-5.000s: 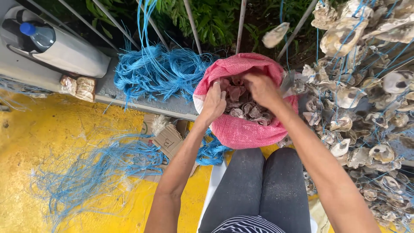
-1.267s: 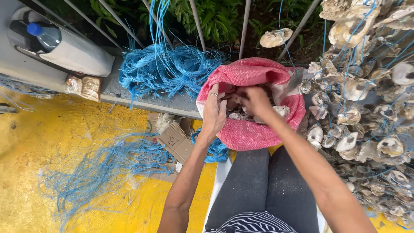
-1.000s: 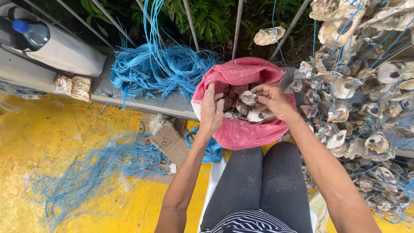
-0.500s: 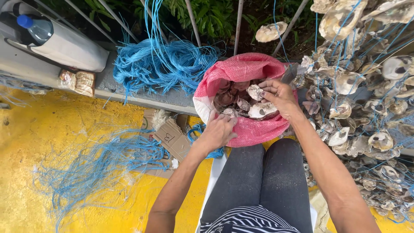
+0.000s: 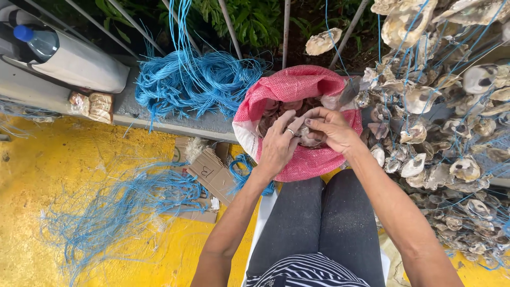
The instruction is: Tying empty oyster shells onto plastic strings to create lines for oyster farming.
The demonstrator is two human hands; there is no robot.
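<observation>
**Both hands at the shell sack**

My left hand (image 5: pixel 279 142) and right hand (image 5: pixel 330 130) meet over the pink sack (image 5: pixel 297 90) at my knees, fingers curled together around one shell (image 5: pixel 305 135). Strung shells (image 5: pixel 446 127) hang just right.

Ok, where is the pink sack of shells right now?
In the head view the pink sack sits just right of centre, above the knees, between the blue rope coil and the strung shells, with both hands at its mouth.
</observation>
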